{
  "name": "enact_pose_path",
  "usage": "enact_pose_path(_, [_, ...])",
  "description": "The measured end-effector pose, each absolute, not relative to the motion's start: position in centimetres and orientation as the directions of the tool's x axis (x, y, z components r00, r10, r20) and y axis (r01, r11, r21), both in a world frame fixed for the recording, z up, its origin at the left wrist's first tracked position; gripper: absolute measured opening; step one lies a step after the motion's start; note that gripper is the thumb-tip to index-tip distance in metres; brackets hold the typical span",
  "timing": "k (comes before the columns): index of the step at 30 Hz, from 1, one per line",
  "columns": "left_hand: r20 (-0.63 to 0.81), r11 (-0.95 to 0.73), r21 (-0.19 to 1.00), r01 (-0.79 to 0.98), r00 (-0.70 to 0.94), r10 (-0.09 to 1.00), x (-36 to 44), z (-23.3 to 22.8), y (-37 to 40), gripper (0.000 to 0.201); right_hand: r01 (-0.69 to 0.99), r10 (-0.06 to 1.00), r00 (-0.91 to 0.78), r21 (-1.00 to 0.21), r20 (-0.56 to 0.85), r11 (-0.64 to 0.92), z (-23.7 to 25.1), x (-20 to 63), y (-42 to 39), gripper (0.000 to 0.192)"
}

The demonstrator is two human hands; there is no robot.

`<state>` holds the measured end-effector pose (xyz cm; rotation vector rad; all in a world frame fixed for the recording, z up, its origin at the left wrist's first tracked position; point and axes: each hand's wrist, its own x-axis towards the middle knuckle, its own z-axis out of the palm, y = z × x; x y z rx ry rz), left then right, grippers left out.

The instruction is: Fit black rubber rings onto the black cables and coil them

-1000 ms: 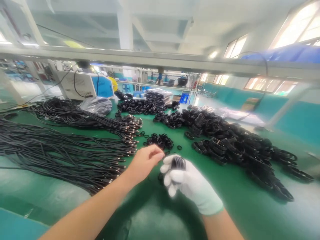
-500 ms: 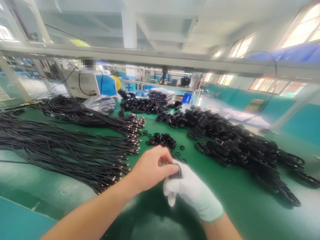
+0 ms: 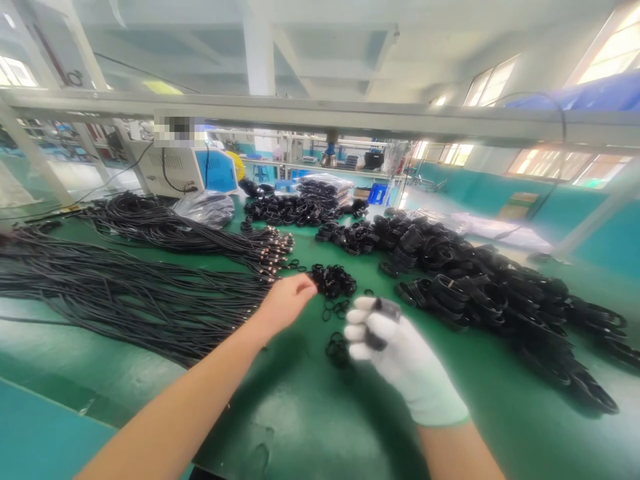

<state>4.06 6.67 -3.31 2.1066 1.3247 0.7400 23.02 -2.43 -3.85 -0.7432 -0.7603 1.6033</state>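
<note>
My right hand (image 3: 395, 350), in a white glove, is closed around a small coiled black cable bundle (image 3: 381, 320) held above the green table (image 3: 310, 413). My bare left hand (image 3: 287, 301) reaches forward over the table, fingers pinched together next to a small heap of black rubber bands (image 3: 333, 280). Whether a band sits between the fingertips I cannot tell. A few loose bands (image 3: 336, 347) lie on the mat between my hands.
Long straight black cables with metal plugs (image 3: 125, 293) spread over the left of the table. A large pile of coiled, banded cables (image 3: 480, 280) fills the right. Behind stand a white and blue machine (image 3: 187, 170), a plastic bag (image 3: 205, 207) and bagged coils (image 3: 324, 187).
My left hand left the bundle in my right hand and moved forward to the heap of rubber bands. My right hand shifted right and up a little.
</note>
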Motion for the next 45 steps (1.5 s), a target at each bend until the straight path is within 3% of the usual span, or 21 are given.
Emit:
enact_pose_path(4, [0.105,-0.373,0.637,0.674,0.403,0.909,4.4,-5.9,8.6,0.007,-0.617,0.987,0.024,-0.779,-0.157,-0.109,-3.9,24.0,-1.9,0.036])
enact_pose_path(8, [0.072,-0.398,0.645,0.653,0.466,0.882,6.3,-7.7,8.3,0.006,-0.572,0.984,0.015,-0.809,-0.176,-0.136,-4.1,23.6,-1.9,0.038])
enact_pose_path(12, [0.04,-0.348,0.732,0.585,0.472,0.881,6.8,-7.7,7.3,0.004,-0.439,0.987,0.078,-0.894,-0.142,-0.094,-4.3,23.0,-1.8,0.038])
enact_pose_path(16, [-0.017,-0.258,0.862,0.437,0.533,0.846,6.5,-5.8,5.0,0.018,-0.297,0.977,0.15,-0.95,-0.15,-0.1,-4.8,22.0,-1.1,0.047])
enact_pose_path(21, [-0.124,0.045,0.986,0.16,0.526,0.841,6.8,-5.0,1.9,0.026,-0.39,0.981,0.117,-0.915,-0.156,-0.099,-5.5,20.0,-1.2,0.046])
enact_pose_path(25, [-0.105,0.038,0.988,0.151,0.46,0.882,6.5,-4.8,0.8,0.032,-0.568,0.987,-0.062,-0.808,-0.147,-0.156,-5.6,19.7,-2.0,0.042])
enact_pose_path(30, [-0.097,0.226,0.955,-0.19,0.521,0.848,4.1,-2.5,-0.4,0.033,-0.606,0.875,-0.483,-0.714,-0.022,-0.352,-5.1,20.6,-2.5,0.049])
enact_pose_path(32, [-0.097,0.174,0.983,-0.064,0.624,0.776,3.1,-1.7,-0.3,0.031,-0.566,0.837,-0.545,-0.762,0.058,-0.315,-4.8,20.7,-2.7,0.043])
enact_pose_path(34, [-0.129,-0.004,0.982,0.189,0.689,0.713,2.2,-0.9,0.1,0.021,-0.519,0.839,-0.536,-0.821,0.097,-0.237,-4.6,20.7,-2.8,0.037])
enact_pose_path(37, [-0.179,-0.294,0.835,0.465,0.735,0.654,1.2,0.1,0.4,0.008,-0.458,0.877,-0.478,-0.866,0.049,-0.202,-4.2,20.5,-3.1,0.032])
enact_pose_path(39, [-0.156,-0.452,0.723,0.522,0.761,0.629,0.8,0.6,0.2,0.012,-0.393,0.93,-0.367,-0.902,-0.024,-0.179,-4.0,20.4,-3.2,0.033])
enact_pose_path(41, [-0.086,-0.53,0.638,0.558,0.736,0.671,0.6,1.0,0.0,0.023,-0.288,0.972,-0.22,-0.946,-0.084,-0.147,-3.9,20.3,-3.2,0.037])
enact_pose_path(43, [-0.031,-0.51,0.63,0.586,0.675,0.737,0.7,0.9,0.0,0.038,-0.208,0.972,-0.21,-0.967,-0.105,-0.149,-3.7,20.2,-3.2,0.041])
enact_pose_path(45, [-0.014,-0.466,0.673,0.574,0.64,0.768,0.8,0.4,0.1,0.05,-0.149,0.945,-0.305,-0.974,-0.118,-0.17,-3.5,20.0,-3.3,0.046])
